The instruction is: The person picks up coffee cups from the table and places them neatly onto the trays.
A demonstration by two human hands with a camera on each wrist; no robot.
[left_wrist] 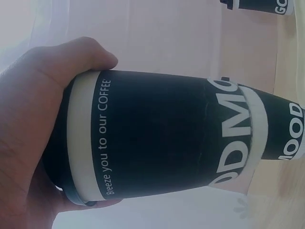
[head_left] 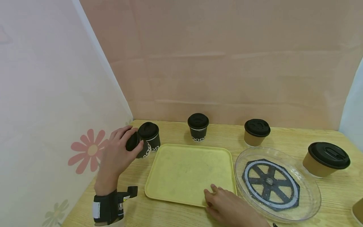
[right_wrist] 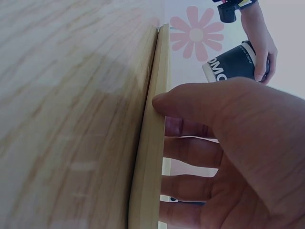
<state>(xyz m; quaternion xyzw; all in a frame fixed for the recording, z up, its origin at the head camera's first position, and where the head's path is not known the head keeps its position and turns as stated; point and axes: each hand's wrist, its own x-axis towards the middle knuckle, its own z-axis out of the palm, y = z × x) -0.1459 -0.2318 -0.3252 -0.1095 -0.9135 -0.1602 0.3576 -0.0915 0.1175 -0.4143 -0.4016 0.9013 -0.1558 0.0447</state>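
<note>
My left hand (head_left: 117, 153) grips a black lidded paper coffee cup (left_wrist: 157, 136) around its lid end, at the left of the table. This cup is tilted, with its base toward the right, and white lettering runs round it. Just behind it in the head view stands another black lidded cup (head_left: 148, 134), partly overlapped. My right hand (head_left: 228, 205) rests at the near right edge of a yellow tray (head_left: 187, 173). In the right wrist view, the thumb touches the tray's outer edge (right_wrist: 150, 157) while the straight fingers reach over the rim, their tips hidden.
A third black cup (head_left: 198, 127) stands behind the tray. Right of it are a small brown cup (head_left: 255, 134) with a black lid and a wider brown lidded bowl (head_left: 320, 162). A clear round dish (head_left: 309, 201) sits beside the tray. Another brown container (head_left: 358, 210) is cut off at right.
</note>
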